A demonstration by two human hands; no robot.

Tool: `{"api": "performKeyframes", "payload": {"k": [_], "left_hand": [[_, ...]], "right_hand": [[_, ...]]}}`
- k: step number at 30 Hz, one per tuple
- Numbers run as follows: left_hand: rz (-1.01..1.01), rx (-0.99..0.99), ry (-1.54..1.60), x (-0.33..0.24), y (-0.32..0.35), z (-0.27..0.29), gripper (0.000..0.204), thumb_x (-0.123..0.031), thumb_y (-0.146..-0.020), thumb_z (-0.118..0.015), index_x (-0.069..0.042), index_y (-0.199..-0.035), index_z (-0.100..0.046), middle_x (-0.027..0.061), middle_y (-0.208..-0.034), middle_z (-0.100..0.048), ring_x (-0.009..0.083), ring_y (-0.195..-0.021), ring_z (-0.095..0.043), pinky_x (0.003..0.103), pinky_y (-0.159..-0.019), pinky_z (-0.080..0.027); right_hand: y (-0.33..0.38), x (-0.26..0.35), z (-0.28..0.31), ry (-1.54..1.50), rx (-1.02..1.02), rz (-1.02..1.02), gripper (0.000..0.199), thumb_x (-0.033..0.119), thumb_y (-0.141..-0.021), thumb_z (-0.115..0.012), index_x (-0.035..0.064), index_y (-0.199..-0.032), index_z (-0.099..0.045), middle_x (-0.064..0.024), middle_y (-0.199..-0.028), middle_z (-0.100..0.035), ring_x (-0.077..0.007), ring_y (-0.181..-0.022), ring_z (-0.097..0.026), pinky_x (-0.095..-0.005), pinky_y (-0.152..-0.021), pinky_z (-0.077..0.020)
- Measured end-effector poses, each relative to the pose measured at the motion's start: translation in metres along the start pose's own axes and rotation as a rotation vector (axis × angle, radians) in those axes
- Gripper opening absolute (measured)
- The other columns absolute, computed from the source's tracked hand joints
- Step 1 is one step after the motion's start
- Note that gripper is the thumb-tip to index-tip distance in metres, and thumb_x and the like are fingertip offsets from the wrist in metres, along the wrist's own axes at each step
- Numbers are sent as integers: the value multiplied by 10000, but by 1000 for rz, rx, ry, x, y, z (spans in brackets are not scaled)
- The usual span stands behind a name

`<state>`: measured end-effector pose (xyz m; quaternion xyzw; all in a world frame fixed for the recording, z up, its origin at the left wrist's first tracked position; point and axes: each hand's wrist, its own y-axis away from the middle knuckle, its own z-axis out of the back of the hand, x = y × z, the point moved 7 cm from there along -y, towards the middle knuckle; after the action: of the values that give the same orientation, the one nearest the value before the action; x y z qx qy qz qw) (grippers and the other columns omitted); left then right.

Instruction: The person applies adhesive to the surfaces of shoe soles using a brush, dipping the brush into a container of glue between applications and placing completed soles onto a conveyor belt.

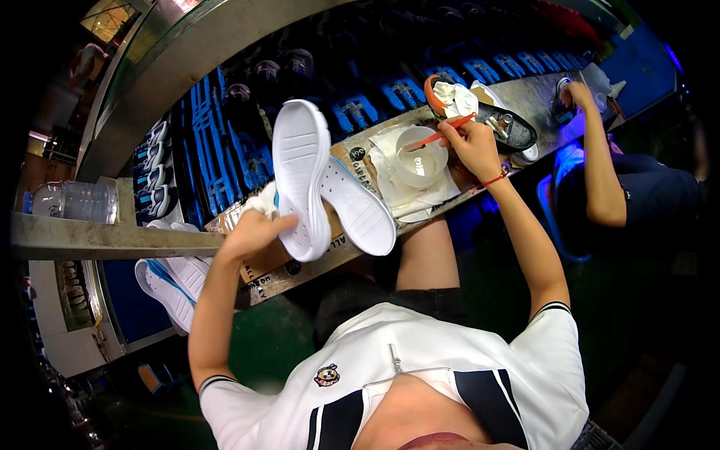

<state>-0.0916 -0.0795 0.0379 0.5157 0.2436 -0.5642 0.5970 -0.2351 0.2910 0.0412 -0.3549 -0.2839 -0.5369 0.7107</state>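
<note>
1. The left hand (255, 234) holds a white shoe sole (303, 169) up near the desk's left part; its fingers are clamped on the edge, with the thumb across the perforated end.
2. A bunched white material (262, 201), perhaps cloth, shows at the same hand; how it is gripped I cannot tell.
3. The raised sole turns its grooved face to the camera, its long side running roughly away from the person.
4. A second white sole (361, 217) lies just to its right, grooved face up, partly hidden behind the first; whether the two touch is unclear.
5. The right hand (474, 148) has its fingers closed together on a slim orange-red stick (435, 139), which slants down to the left.
6. The stick's lower end is over a round translucent bowl (420, 176); whether it touches the inside I cannot tell.
7. The bowl stands on white paper (412, 206) on the desk (551, 90), near its front edge.
8. Beyond the right hand lie a black sole-shaped piece (519, 135) and crumpled white material (454, 99).
9. More white soles (169, 294) sit at far left, below a clear plastic bottle (82, 201).
10. At right, a co-worker's hand (577, 95) reaches over the desk's far end.
</note>
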Motion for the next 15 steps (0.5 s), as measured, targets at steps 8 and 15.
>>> {"api": "performKeyframes", "payload": {"k": [8,15], "left_hand": [[-240,103,1302,28,35,-69,873,-412,-767,-685,25,-1454,-369,213,-1349,-543,406,-1186,-578,500,-1038,-469],[38,30,1347,64,25,-105,671,-433,-990,-430,72,-1429,-378,277,-1343,-538,417,-1174,-591,522,-1024,-469]], "right_hand": [[0,-23,0,-170,97,-194,220,168,-888,-627,-19,-901,-743,-83,-695,-718,-126,-612,-665,-246,-602,-512],[5,-6,6,-809,241,-451,251,144,-944,-595,-79,-1013,-689,-92,-775,-709,-80,-600,-576,-173,-520,-378]]}}
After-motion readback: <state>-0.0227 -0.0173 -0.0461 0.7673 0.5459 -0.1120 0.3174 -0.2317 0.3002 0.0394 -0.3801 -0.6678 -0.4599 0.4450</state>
